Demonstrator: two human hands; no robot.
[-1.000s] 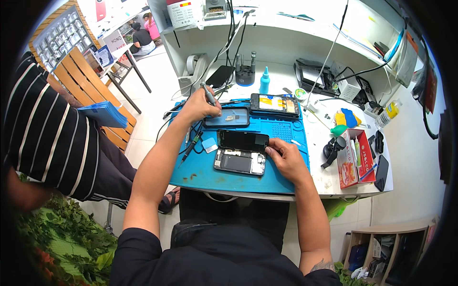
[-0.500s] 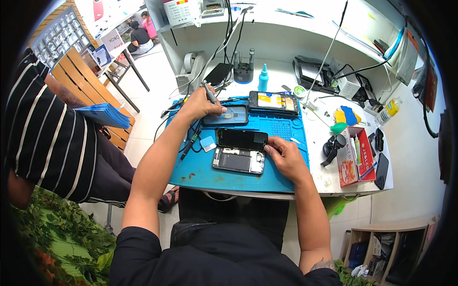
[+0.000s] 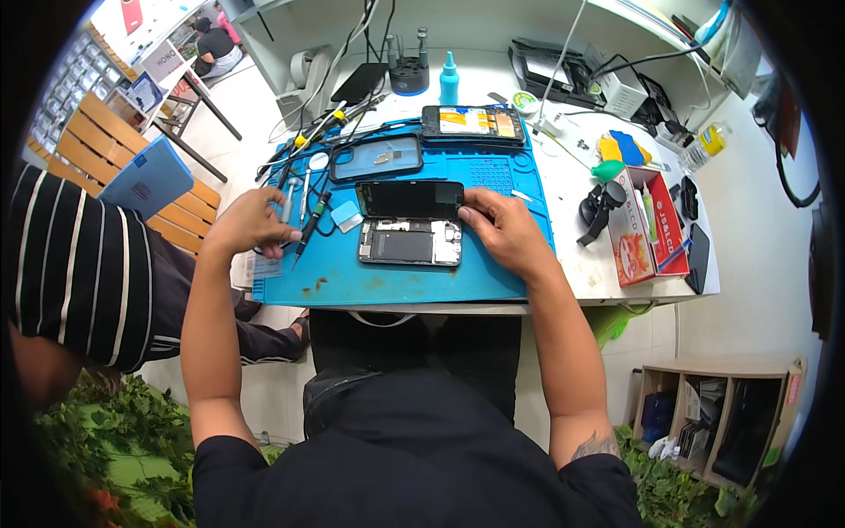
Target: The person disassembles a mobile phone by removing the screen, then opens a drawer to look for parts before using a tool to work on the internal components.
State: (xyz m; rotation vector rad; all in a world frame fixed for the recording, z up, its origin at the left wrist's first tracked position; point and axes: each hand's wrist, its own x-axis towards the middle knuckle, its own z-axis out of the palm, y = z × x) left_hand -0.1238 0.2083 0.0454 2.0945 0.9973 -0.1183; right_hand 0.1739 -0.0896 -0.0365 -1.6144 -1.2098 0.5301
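Observation:
An opened phone (image 3: 409, 242) lies on the blue mat, its battery and inner parts exposed. Its dark screen (image 3: 409, 200) is raised along the far side. My right hand (image 3: 504, 227) is closed on the screen's right edge, thumb and fingers pinching it. At the mat's left, my left hand (image 3: 251, 222) hovers over the tools with fingers bent and apart. A grey screwdriver (image 3: 288, 202) is right beside its fingertips; I see no firm grip on it. Nearby lie a black-and-green screwdriver (image 3: 312, 231) and a small light-blue square piece (image 3: 348, 216).
Behind the phone are a dark phone case (image 3: 378, 158) and another opened phone (image 3: 473, 125). A blue bottle (image 3: 449, 81) and a round tool holder (image 3: 408, 77) stand farther back. A red box (image 3: 651, 231) is at the right. A person holding a blue folder (image 3: 148, 179) stands at left.
My left hand has moved left and nearer, from above the phone case with a grey screwdriver in its grip to the tools. My right hand still holds the raised screen. The view has shifted.

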